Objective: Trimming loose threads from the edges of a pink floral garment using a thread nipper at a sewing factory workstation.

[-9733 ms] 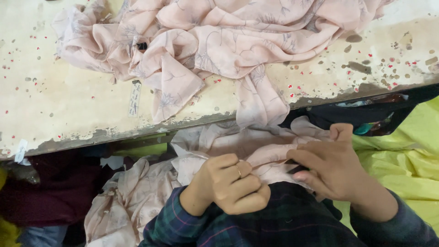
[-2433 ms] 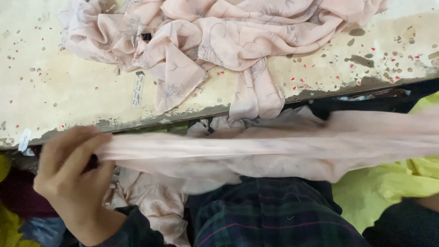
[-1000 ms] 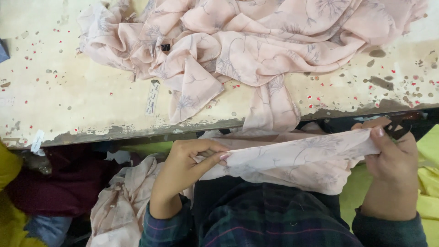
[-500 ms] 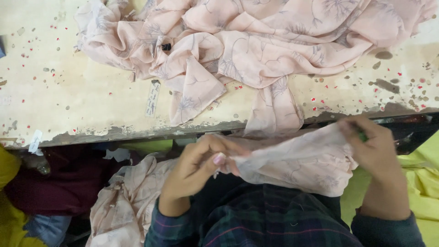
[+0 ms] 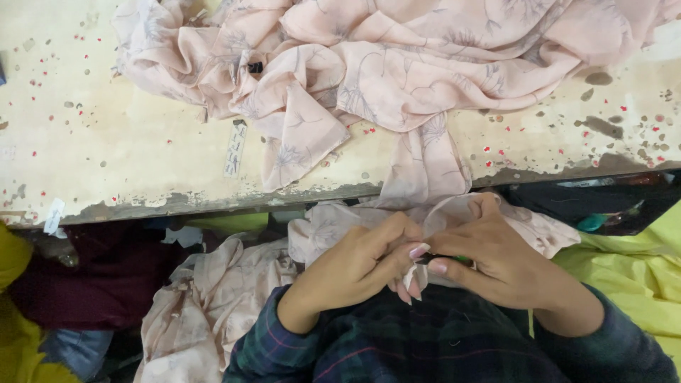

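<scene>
1. Your left hand [image 5: 358, 262] and right hand [image 5: 496, 259] meet in front of your lap, just below the bench [image 5: 106, 142] edge, fingertips touching over a small fold of pink cloth [image 5: 333, 230].
2. Left grip: thumb and fingers are pinched together on a narrow edge of the cloth, which hangs out below the painted nails.
3. Right grip: the fingers are curled closed around the same fold. A sliver of something green [image 5: 462, 260] shows between them; what it is cannot be told.
4. The cloth in hand lies across your lap and spills down to your left as a crumpled heap [image 5: 206, 305].
5. A strip of the same pink fabric runs from your hands up over the bench edge and joins the large pile [image 5: 397, 64] bunched on the bench top.
6. A small pale tag [image 5: 234, 149] lies on the bench beside the pile, apart from your hands.
7. Progress, as judged: the work sits at one small spot on the cloth edge; most of the fabric, on the bench and on your lap, lies loose and unfolded, so the bulk appears still to be handled.
8. Yellow-green fabric [image 5: 631, 276] lies to your right, untouched.
</scene>
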